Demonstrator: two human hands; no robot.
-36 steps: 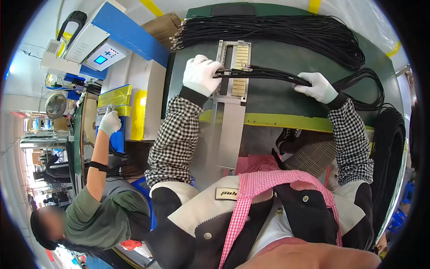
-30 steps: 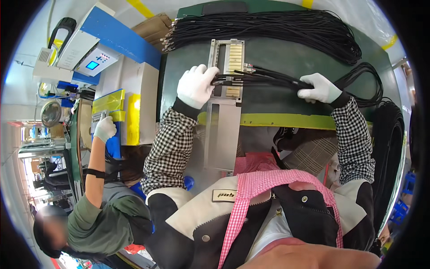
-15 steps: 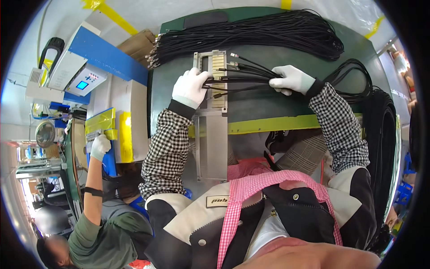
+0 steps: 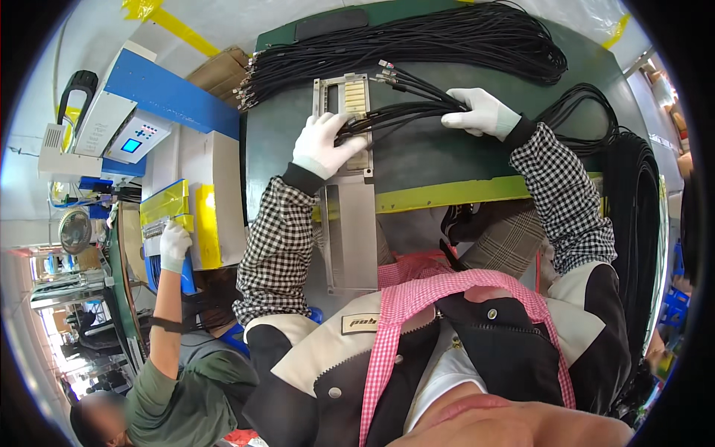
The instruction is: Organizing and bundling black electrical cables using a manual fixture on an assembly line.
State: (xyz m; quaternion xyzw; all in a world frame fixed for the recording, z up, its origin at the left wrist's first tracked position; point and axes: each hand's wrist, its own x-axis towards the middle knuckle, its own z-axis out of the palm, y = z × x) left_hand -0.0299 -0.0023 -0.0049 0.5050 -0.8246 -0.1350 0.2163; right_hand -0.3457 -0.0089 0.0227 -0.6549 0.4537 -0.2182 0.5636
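A bunch of black cables (image 4: 410,110) stretches between my two white-gloved hands. My left hand (image 4: 325,144) is closed around one part of the bunch, above a metal fixture (image 4: 368,165) with a row of cream-coloured blocks (image 4: 356,95). My right hand (image 4: 480,114) grips the cables farther right, thumb pointing left. Several cable ends with small metal connectors (image 4: 386,74) stick out up and to the left from the right hand. From the right hand the cables run on into a loop (image 4: 588,100) at the table's right side.
A large bundle of black cables (image 4: 417,45) lies along the far side of the green table (image 4: 447,160). More cables (image 4: 633,194) hang over its right edge. At left stands a blue and white machine (image 4: 167,93); a co-worker's gloved hand (image 4: 175,242) is beside it.
The loose cable ends over the fixture have been gathered into my left hand, and the bunch now bows upward between my hands. The view has shifted slightly.
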